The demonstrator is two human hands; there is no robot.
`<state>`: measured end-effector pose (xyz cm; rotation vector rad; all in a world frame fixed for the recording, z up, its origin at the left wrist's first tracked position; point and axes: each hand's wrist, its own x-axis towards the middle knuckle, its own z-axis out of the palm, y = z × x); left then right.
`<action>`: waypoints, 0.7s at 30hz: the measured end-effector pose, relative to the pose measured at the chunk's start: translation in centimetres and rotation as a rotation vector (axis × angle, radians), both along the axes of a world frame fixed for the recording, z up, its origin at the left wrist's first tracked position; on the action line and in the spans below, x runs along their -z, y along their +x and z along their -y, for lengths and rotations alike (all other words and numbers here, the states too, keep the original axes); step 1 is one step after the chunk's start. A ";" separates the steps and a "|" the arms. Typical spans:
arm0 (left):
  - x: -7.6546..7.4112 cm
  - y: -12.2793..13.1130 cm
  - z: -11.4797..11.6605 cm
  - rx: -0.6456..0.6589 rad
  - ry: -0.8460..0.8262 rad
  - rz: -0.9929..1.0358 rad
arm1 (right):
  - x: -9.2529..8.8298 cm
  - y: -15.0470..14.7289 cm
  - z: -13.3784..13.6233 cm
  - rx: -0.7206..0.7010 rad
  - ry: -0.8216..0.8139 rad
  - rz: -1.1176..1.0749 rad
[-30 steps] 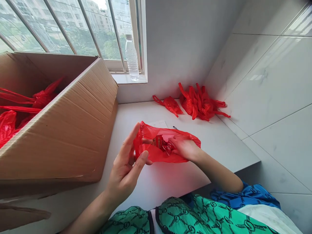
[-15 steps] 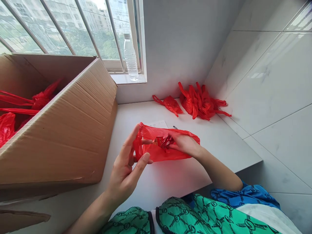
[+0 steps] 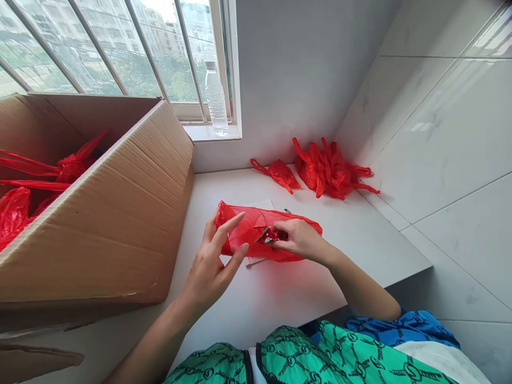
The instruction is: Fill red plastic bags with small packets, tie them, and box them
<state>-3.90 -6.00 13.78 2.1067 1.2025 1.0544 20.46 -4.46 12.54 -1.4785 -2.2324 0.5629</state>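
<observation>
A thin red plastic bag (image 3: 244, 216) is stretched between my two hands above the white tabletop. At its left end my left hand (image 3: 214, 253) keeps hold of it, some fingers behind the film, with index finger and thumb spread in front. My right hand (image 3: 298, 237) reaches into the bag from the right, its fingers closed on shiny red foil-wrapped packets (image 3: 269, 236). Their exact kind and number are hard to make out. Beneath the bag lies a pale sheet or card (image 3: 256, 261), mostly covered.
An open cardboard box (image 3: 132, 213) with red bags (image 3: 74, 165) inside stands at the left. Knotted red bags (image 3: 332, 168) and a smaller one (image 3: 280, 173) lie by the wall. A clear bottle (image 3: 216, 101) stands on the windowsill; a dark pen-like object (image 3: 288, 211) lies behind the bag.
The bag and my left hand have shifted slightly left. My left index finger now lies across the front of the bag. The foil packets show more clearly in my right fingers.
</observation>
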 end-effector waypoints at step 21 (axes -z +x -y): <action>-1.2 -0.4 0.2 -0.031 0.162 -0.010 | -4.2 3.2 3.1 0.166 0.211 0.315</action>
